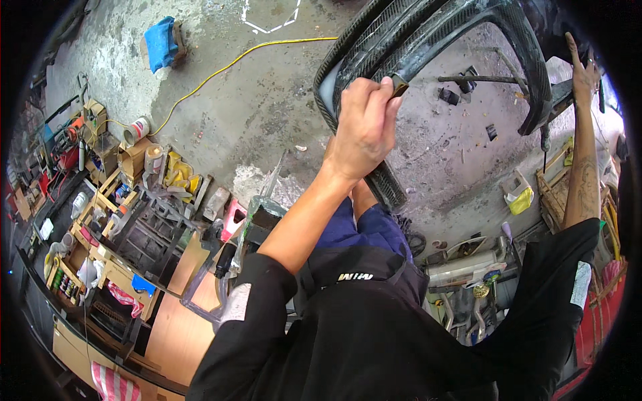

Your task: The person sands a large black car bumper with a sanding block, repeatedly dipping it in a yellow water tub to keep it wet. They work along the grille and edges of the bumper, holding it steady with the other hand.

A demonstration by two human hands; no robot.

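Observation:
A large curved frame of black woven carbon fibre (528, 57) spans the upper right, with whitish smears along its inner faces. My left hand (368, 123) is closed around a small dark block with a brownish edge (399, 85), over the frame's left part. What this block is I cannot make out. Out at the far right, my right arm reaches up, and my right hand (584, 79) has its fingers apart beside the frame's dark far end. Whether that hand rests on it is hard to tell near the dim rim of the view.
A yellow cable (231, 67) runs over the concrete floor. Past it lies a blue cloth on a box (161, 45). Cluttered shelving with a white can (137, 130) stands at left. Black pieces (449, 97) lie under the frame; metal pipes (478, 311) sit at lower right.

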